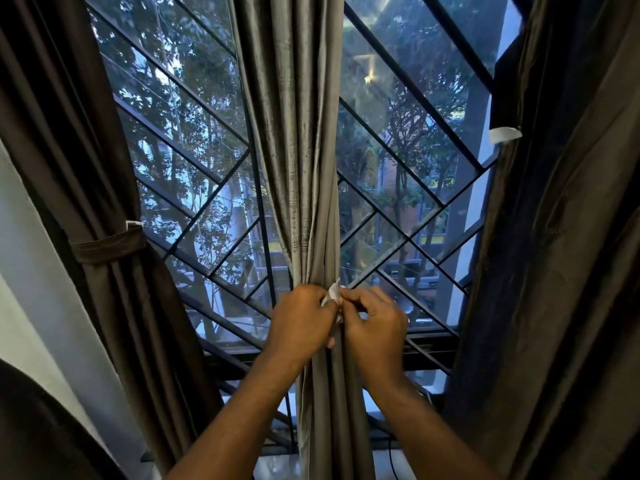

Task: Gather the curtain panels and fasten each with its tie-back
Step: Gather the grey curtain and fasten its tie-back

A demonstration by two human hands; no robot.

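Centrally, my left hand (301, 317) gripped the bunched middle curtain panel (304, 168) to keep it gathered, while my right hand (375, 320) pinched the tie-back's white end (333, 294) for fastening.

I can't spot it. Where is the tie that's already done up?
Head view, left: the fastened tie-back wraps the dark left curtain, beside the window grille.

Counted three curtain panels: left panel (104, 161), middle panel (298, 133), right panel (561, 271). Saw one wrapped tie-back (107, 245). Spotted three white tabs (505, 134). Logged two hands: left hand (301, 320), right hand (375, 327). Noted one barred window (398, 133).
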